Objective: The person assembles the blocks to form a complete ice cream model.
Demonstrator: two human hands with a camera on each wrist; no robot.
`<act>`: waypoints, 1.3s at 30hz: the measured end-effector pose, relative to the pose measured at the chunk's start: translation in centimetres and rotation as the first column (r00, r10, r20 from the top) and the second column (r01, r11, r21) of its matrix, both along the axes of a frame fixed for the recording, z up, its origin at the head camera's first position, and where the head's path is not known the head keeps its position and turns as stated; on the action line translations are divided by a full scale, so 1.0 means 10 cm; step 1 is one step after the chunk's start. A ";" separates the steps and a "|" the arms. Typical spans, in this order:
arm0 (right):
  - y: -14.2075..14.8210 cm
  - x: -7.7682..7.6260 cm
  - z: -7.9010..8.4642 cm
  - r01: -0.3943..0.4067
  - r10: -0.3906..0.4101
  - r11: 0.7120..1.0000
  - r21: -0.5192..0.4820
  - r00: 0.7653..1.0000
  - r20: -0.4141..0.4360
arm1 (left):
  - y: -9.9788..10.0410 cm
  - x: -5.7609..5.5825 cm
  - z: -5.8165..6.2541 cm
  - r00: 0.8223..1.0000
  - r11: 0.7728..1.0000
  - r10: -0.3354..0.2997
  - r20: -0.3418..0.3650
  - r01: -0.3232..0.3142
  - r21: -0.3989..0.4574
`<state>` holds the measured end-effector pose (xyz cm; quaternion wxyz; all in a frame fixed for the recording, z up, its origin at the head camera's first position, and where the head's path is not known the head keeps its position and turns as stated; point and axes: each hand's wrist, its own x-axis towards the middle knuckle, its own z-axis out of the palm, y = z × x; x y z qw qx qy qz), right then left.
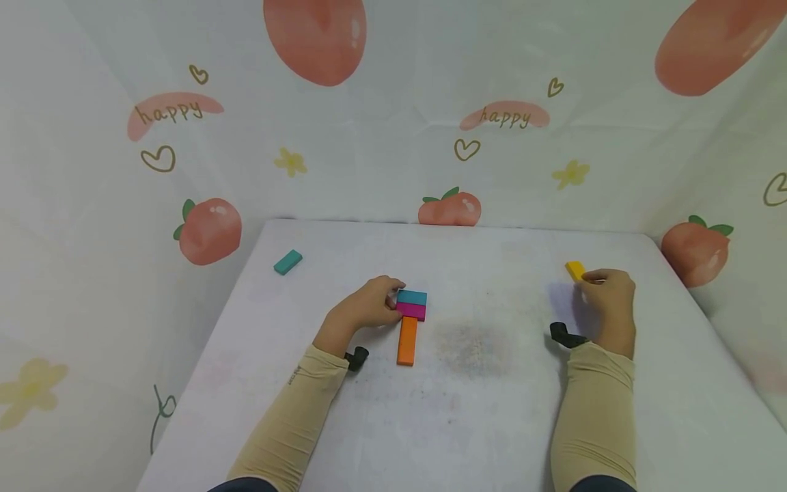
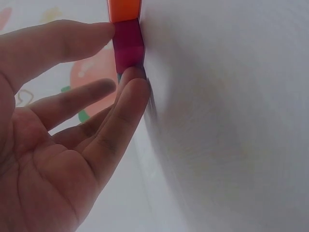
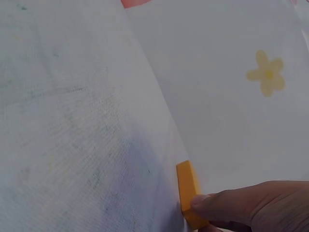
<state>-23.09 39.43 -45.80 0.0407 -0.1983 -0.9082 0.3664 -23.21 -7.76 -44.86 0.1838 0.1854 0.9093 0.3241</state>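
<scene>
A blue block [image 1: 412,297] and a magenta block [image 1: 410,311] lie side by side on the table, long sides together. An orange block [image 1: 407,342] extends toward me from the magenta one, forming a T. My left hand [image 1: 367,303] pinches the left ends of the blue and magenta blocks, thumb at the magenta block [image 2: 128,46] near the orange block [image 2: 124,9], fingertips at the far side. At the far right, my right hand [image 1: 609,297] pinches the near end of a yellow block [image 1: 574,269]; in the right wrist view the thumb presses on this yellow block [image 3: 187,186].
A teal block [image 1: 287,262] lies alone at the table's back left. The white table [image 1: 479,424] has a greyish smudge right of the orange block. A white cloth [image 1: 381,157] with peach prints hangs behind the table and along its sides.
</scene>
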 end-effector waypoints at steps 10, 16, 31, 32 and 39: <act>-0.06 -0.07 0.03 -0.020 0.020 1.000 0.005 1.000 0.008 | 0.01 -0.01 0.00 1.000 1.000 0.003 -0.007 -0.003 -0.006; -0.07 -0.10 -0.01 -0.037 0.037 0.999 0.016 0.999 -0.005 | 0.01 -0.01 -0.01 1.000 1.000 -0.012 -0.013 0.012 -0.010; -0.27 -0.22 -0.04 -0.112 0.112 0.994 -0.015 0.994 -0.012 | 0.00 0.01 -0.02 1.000 1.000 -0.013 -0.025 0.013 -0.012; -0.28 -0.22 -0.04 -0.113 0.113 0.993 -0.019 0.994 -0.007 | 0.00 0.01 -0.02 1.000 1.000 -0.015 -0.026 0.015 -0.009; -0.32 -0.20 -0.01 -0.135 0.135 0.991 0.006 0.991 0.004 | 0.02 0.01 0.01 0.999 1.000 -0.019 -0.026 0.019 -0.006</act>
